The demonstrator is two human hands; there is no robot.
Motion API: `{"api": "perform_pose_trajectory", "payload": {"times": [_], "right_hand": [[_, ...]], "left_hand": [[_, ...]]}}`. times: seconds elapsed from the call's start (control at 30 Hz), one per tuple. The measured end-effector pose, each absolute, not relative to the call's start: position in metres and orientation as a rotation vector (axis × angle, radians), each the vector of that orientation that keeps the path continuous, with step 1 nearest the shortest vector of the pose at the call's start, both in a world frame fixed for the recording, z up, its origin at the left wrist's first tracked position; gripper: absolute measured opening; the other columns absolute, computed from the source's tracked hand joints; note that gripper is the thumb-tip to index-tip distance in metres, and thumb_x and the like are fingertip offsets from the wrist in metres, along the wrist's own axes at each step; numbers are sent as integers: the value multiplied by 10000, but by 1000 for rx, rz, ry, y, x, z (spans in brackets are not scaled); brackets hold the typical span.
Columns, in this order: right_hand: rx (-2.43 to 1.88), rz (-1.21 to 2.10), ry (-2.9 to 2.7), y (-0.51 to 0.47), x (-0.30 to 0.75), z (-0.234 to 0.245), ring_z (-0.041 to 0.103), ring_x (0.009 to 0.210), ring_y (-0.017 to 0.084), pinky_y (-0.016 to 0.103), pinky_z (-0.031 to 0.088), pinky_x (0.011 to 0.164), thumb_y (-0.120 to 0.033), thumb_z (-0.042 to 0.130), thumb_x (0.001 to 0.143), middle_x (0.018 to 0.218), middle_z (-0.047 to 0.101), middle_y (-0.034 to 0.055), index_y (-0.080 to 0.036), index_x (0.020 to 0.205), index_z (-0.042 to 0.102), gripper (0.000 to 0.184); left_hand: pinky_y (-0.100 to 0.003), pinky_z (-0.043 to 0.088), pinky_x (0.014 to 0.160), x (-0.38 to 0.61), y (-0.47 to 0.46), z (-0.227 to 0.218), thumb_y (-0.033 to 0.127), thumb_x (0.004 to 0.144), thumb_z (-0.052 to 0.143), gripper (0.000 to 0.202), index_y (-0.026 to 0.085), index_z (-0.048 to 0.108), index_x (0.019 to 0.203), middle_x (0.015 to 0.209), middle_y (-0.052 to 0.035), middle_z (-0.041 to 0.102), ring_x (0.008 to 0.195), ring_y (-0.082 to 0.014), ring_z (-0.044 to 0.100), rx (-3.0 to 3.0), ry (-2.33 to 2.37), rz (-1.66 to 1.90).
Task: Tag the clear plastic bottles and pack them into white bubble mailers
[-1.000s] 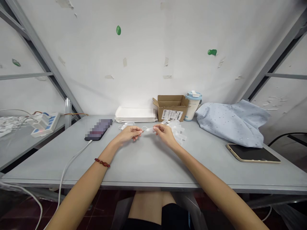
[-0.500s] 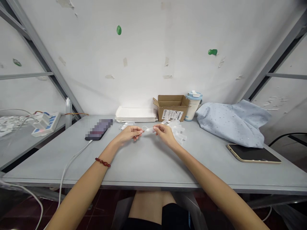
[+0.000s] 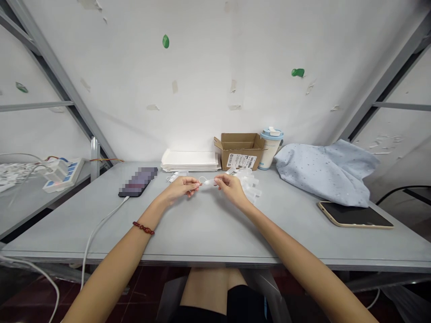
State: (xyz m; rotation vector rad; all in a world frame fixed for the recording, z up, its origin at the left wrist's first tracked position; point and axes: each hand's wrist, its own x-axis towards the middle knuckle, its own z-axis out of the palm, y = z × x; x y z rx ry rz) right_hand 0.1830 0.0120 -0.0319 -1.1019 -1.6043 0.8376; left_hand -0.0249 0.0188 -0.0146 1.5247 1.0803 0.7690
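Note:
Between my two hands, just above the table, is a small translucent white plastic piece with a thin white loop curving up at its left end. My left hand pinches the looped end between thumb and fingers. The other end sits in the fingertips of my right hand, which partly cover it. Beside and behind my right hand lies a pile of translucent plastic pieces. Several small white parts rest just behind my left hand.
A stack of white sheets, an open cardboard box and a lidded cup stand along the wall. Blue cloth lies at right by a phone. Another phone with a charging cable lies at left.
The view has shifted very slightly. Both hands keep their pinch on the small plastic piece in nearly the same spot.

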Motion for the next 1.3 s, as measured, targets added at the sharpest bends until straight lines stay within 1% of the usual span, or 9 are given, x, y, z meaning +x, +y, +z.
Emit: {"api": "perform_pose_trajectory", "payload": {"times": [0.27,0.43,0.63,0.83,0.97,1.3], "right_hand": [[-1134,782,-1659,8,182,-32,613,639,136,259,469,634,-281,510,821,716,681,30,-165,805,635,172],[-1159,769,-1652,6,181,-33,608,632,135,257,462,631,-265,509,825,705,678,27,-166,811,637,162],[-1189,755,-1670,3,178,-37,595,631,134,251,440,624,-282,494,836,689,666,23,-163,812,641,191],[-1219,737,-1703,-1,176,-36,589,619,130,249,431,638,-263,493,834,670,661,19,-163,783,655,197],[-1237,739,-1710,-3,175,-35,584,607,128,244,422,632,-255,490,838,672,664,21,-157,793,661,202],[-1224,712,-1734,-5,174,-39,538,571,104,220,390,619,-237,498,846,653,649,5,-158,747,649,197]], "left_hand": [[-246,360,515,-21,16,-13,457,673,695,360,127,646,809,696,-28,563,545,-94,452,1542,1110,770],[-241,351,508,-19,16,-15,425,665,700,320,127,648,767,678,-25,574,526,-83,443,1520,1128,778],[-241,341,510,-16,14,-15,397,660,699,288,125,642,736,662,-24,578,521,-81,435,1504,1144,793],[-242,340,510,-15,13,-15,361,642,703,257,125,643,722,640,-25,582,514,-82,431,1505,1162,787],[-245,347,513,-15,13,-16,356,650,691,245,127,645,723,637,-26,590,511,-83,433,1508,1163,782],[-243,347,511,-16,14,-17,346,642,693,243,120,647,721,629,-31,602,502,-81,429,1527,1168,763]]}}
